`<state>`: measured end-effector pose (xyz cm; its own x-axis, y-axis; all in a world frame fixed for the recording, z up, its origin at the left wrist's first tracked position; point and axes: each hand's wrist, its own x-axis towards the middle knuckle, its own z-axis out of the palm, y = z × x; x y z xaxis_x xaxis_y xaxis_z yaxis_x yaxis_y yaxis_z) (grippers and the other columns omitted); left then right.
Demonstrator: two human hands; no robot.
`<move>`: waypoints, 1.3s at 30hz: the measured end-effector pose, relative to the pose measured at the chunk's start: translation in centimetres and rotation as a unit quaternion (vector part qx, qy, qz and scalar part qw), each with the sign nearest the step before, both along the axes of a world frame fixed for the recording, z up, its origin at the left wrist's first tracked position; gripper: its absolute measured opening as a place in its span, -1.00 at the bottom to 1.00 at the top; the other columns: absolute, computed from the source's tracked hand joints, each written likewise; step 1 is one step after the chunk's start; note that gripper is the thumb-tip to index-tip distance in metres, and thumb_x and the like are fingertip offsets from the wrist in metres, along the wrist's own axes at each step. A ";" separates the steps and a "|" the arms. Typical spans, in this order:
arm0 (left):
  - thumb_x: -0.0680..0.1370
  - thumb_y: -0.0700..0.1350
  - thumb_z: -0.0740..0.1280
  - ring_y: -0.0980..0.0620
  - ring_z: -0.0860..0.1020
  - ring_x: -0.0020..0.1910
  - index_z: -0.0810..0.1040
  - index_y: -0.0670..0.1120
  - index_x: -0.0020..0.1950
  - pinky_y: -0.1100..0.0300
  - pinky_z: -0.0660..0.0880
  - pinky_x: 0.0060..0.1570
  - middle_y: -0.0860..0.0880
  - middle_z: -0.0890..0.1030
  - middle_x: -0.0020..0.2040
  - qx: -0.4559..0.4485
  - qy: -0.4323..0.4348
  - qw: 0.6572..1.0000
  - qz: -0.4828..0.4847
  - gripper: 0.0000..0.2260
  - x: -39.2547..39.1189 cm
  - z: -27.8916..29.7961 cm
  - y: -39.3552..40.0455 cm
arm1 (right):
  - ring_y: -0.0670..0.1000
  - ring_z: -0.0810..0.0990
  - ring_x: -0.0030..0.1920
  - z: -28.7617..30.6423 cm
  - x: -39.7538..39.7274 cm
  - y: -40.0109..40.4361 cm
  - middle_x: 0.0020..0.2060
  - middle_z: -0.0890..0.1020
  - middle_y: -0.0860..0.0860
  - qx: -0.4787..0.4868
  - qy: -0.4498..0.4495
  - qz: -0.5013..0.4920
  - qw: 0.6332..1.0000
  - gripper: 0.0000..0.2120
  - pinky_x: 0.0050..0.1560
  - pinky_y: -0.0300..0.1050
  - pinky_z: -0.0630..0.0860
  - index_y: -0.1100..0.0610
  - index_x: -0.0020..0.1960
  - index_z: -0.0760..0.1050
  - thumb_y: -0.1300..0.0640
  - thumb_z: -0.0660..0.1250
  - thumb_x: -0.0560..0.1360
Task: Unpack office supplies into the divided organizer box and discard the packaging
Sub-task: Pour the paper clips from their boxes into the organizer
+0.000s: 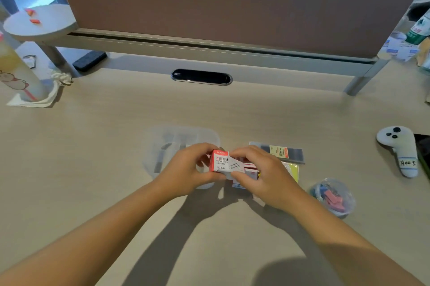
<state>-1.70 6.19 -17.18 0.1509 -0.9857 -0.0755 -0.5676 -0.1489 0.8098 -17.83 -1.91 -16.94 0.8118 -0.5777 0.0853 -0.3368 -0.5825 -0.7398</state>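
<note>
Left hand: the left hand (186,168) is gripping the left end of the paper clip box (222,164), thumb under its near edge and fingers curling over the top.
Right hand: the right hand (258,172) is pinching the right end of the same box, fingers bending over its far edge and thumb pressing on the near side.
Paper clip box: a small red-and-white carton printed "PAPER CLIPS" is being held between both hands, just above the desk (116,169), over the right edge of the organizer.
Organizer box: the clear divided organizer box (167,143) is lying on the desk behind and under the left hand, partly hidden by it.
Remaining supplies: a flat staple pack (282,152) and a yellow-green sticky-note pad (294,170) are lying just right of the right hand; a clear round tub of binder clips (332,196), pink and blue, is sitting nearer and further right.
Surroundings: a white handheld controller (400,149) is resting near the right edge of the desk; a brown partition panel (232,4) is standing along the back.
</note>
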 end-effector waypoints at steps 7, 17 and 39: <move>0.31 -0.28 0.47 0.29 0.57 -0.20 0.48 0.06 -0.06 0.40 0.52 -0.12 0.13 0.57 -0.12 -0.004 0.120 0.993 0.024 -0.66 1.5 -0.6 0.9 | 0.01 0.56 -0.01 0.3 1.7 0.2 0.05 0.62 0.07 -0.093 0.012 0.048 0.994 -0.64 -0.14 -0.27 0.47 0.16 0.15 0.51 0.05 0.23 0.41; 0.31 -0.30 0.45 0.13 0.57 -0.19 0.47 0.02 -0.04 0.33 0.52 -0.11 0.07 0.56 -0.12 -0.072 0.159 0.985 0.017 -0.65 2.2 -3.3 2.3 | 0.08 0.63 -0.34 -1.9 3.0 1.8 -0.25 0.69 0.08 -0.283 0.003 0.085 0.955 -0.69 -0.42 -0.11 0.55 0.19 -0.01 0.55 0.11 0.18 0.34; 0.40 -0.32 0.34 0.05 0.59 -0.15 0.46 -0.15 0.04 0.33 0.59 -0.23 -0.03 0.56 -0.09 -0.180 0.175 0.968 -0.004 -0.76 -0.4 -6.8 12.6 | 0.05 0.57 -0.09 -3.8 0.9 12.1 0.00 0.65 0.16 -0.292 -0.041 0.071 0.953 -0.76 -0.28 -0.28 0.49 0.21 0.10 0.54 0.24 0.24 0.47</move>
